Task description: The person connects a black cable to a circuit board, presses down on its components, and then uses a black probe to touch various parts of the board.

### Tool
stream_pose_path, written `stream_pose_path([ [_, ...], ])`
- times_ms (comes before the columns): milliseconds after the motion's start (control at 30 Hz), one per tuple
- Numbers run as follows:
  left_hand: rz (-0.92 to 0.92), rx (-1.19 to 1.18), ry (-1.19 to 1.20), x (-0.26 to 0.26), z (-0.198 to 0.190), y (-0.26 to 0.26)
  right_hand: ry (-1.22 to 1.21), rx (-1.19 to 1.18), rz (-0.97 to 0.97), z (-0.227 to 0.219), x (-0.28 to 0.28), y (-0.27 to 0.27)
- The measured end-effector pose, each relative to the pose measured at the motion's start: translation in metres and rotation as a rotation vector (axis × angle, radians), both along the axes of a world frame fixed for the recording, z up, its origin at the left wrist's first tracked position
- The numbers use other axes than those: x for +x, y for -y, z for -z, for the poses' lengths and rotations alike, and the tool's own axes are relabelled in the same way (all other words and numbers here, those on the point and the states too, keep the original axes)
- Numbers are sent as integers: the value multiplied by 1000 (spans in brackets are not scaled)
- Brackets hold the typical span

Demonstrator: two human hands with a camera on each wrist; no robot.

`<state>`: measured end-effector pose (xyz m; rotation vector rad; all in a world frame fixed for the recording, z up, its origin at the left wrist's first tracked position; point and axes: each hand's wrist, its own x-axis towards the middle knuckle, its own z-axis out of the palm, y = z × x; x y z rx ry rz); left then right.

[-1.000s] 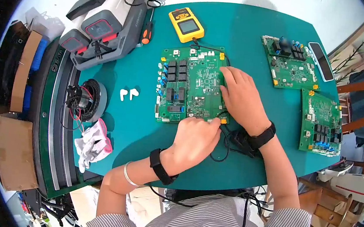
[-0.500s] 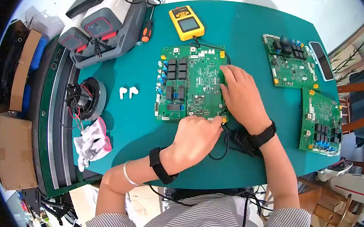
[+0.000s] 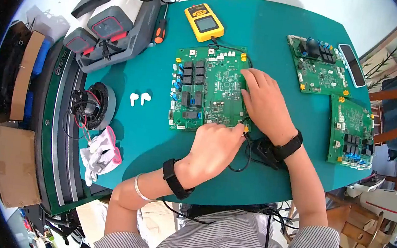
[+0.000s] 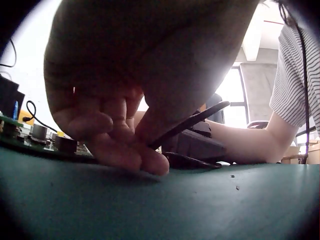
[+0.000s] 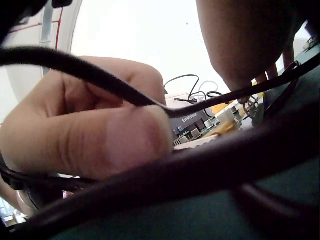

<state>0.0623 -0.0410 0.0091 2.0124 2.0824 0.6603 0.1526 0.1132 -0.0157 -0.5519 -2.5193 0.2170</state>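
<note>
A green circuit board (image 3: 225, 91) lies flat on the table, black relays along its left half. At its lower right corner is a yellow connector (image 3: 246, 128), where my left hand (image 3: 215, 147) has its thumb and index finger pinched on a thin black cable (image 3: 248, 152). In the left wrist view, the curled fingers of my left hand (image 4: 112, 115) are close to the table top. My right hand (image 3: 267, 106) rests at the board's right edge, fingers extended. The right wrist view has my left hand (image 5: 95, 120) behind the cable and my right hand (image 5: 245, 45) above the board.
A yellow meter (image 3: 205, 23) with a cable stands behind the board. Two more boards (image 3: 321, 69) (image 3: 352, 134) and a phone (image 3: 352, 65) lie at right. At left are earbuds (image 3: 140, 99), a glove (image 3: 102, 155), a wire coil (image 3: 96, 107), a screwdriver (image 3: 160, 31) and a grey case (image 3: 120, 44).
The head view has shifted slightly, so the table's contents appear a little higher. Both hands keep nearly the same places on the board.
</note>
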Motion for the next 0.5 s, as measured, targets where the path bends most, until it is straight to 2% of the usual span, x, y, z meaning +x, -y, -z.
stream_pose_path([
  [500, -28, 46, -23, 1, 2, 2, 0, -1, -7, -1, 1, 0],
])
